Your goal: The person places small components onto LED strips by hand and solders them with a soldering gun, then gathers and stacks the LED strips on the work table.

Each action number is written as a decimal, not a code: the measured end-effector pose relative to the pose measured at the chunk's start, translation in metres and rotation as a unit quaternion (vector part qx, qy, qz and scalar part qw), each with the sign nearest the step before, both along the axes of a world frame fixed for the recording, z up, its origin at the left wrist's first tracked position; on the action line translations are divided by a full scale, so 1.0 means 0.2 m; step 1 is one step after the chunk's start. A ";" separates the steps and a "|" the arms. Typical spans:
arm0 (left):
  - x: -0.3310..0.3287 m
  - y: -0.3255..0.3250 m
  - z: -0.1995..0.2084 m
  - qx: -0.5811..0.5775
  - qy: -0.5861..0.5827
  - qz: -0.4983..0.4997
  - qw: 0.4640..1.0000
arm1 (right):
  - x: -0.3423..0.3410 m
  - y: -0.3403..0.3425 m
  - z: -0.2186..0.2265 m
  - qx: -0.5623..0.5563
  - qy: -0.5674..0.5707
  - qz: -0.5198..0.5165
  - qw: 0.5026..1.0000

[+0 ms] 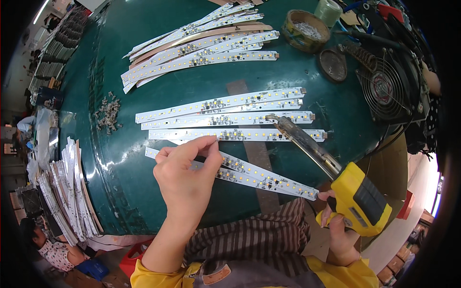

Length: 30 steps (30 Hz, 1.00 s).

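My right hand grips the handle of a yellow soldering gun. Its metal barrel slants up to the left, and the tip is over the middle LED strip. With thumb and fingertips pinched together, my left hand is at the near edge of another white LED strip. Whatever is in that pinch is too small or hidden to make out. Nearer to me, two overlapping LED strips lie angled, partly covered by my left hand. A further LED strip lies on the far side of the group.
More LED strips are heaped at the back of the green table. Small metal parts lie at left, beside stacked strips. A tape-roll bowl, a round dish and a fan stand at right.
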<state>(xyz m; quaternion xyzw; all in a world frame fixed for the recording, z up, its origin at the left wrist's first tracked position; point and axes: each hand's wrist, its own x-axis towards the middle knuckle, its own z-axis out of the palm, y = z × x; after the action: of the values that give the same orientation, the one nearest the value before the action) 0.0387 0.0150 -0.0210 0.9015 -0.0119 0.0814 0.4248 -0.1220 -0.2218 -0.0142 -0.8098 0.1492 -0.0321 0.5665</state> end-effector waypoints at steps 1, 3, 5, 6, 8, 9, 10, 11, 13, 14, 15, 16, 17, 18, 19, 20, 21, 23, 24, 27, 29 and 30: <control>0.00 0.01 0.00 0.046 -0.032 -0.020 0.998 | 0.01 0.01 0.00 0.001 0.000 0.000 1.000; 0.00 0.02 -0.02 0.091 -0.063 -0.041 0.993 | 0.01 0.01 0.01 0.031 -0.001 -0.003 1.000; 0.01 0.03 -0.05 0.115 -0.143 -0.072 0.980 | 0.01 0.01 0.00 0.019 -0.009 -0.001 1.000; 0.01 0.03 -0.06 0.115 -0.143 -0.071 0.980 | 0.00 0.01 -0.01 0.007 -0.017 0.002 1.000; 0.01 0.02 -0.06 0.124 -0.159 -0.079 0.976 | 0.01 0.00 -0.01 0.005 -0.017 0.009 1.000; 0.02 0.02 -0.06 0.125 -0.159 -0.079 0.976 | 0.01 0.00 -0.01 0.002 -0.018 0.016 1.000; 0.02 0.01 -0.06 0.123 -0.164 -0.077 0.976 | 0.01 0.00 -0.01 0.002 -0.018 0.016 1.000; 0.02 0.01 -0.06 0.122 -0.168 -0.074 0.975 | 0.01 0.00 -0.01 0.005 -0.011 0.011 1.000; 0.02 0.01 -0.05 0.126 -0.170 -0.074 0.975 | 0.01 0.00 -0.01 0.008 -0.003 0.006 1.000; 0.02 0.01 -0.05 0.129 -0.172 -0.074 0.974 | 0.00 0.00 -0.01 0.015 -0.006 0.003 1.000; 0.02 0.01 -0.05 0.129 -0.172 -0.074 0.974 | 0.00 0.00 -0.01 0.023 -0.009 0.001 1.000; 0.02 0.01 -0.05 0.119 -0.154 -0.068 0.979 | 0.00 0.01 -0.01 0.022 -0.009 0.000 1.000; 0.01 0.01 -0.05 0.109 -0.136 -0.062 0.983 | 0.01 0.01 0.00 0.039 -0.007 -0.003 0.999; 0.01 0.01 -0.04 0.109 -0.135 -0.063 0.983 | 0.01 0.02 0.00 0.056 -0.005 -0.006 0.998; 0.01 0.01 -0.02 0.097 -0.090 -0.052 0.990 | 0.01 0.01 0.00 0.056 -0.005 -0.007 0.998; 0.01 0.01 -0.01 0.085 -0.044 -0.041 0.995 | 0.01 0.01 -0.01 0.055 -0.008 -0.002 0.998; 0.01 0.01 -0.01 0.085 -0.043 -0.043 0.995 | 0.01 0.00 -0.02 0.055 -0.011 0.003 0.998; 0.02 0.01 -0.02 -0.001 0.026 -0.026 0.999 | 0.00 0.00 -0.02 0.048 -0.008 0.005 0.999; 0.02 0.01 -0.03 0.000 0.026 -0.027 0.999 | 0.00 0.00 -0.02 0.040 -0.005 0.008 0.999; 0.02 0.01 -0.05 0.016 -0.014 -0.015 1.000 | -0.01 0.01 -0.01 0.021 0.001 0.005 1.000; 0.01 0.01 -0.05 0.033 -0.031 -0.016 0.999 | -0.01 0.00 -0.02 0.024 0.001 0.014 1.000; 0.01 0.01 -0.05 0.034 -0.031 -0.016 0.999 | -0.01 0.00 -0.02 0.026 0.000 0.024 0.999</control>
<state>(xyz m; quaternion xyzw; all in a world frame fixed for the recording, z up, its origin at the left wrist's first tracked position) 0.0407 0.0178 -0.0309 0.9121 -0.0426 0.1023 0.3948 -0.1237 -0.2227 -0.0183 -0.7981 0.1307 -0.0143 0.5880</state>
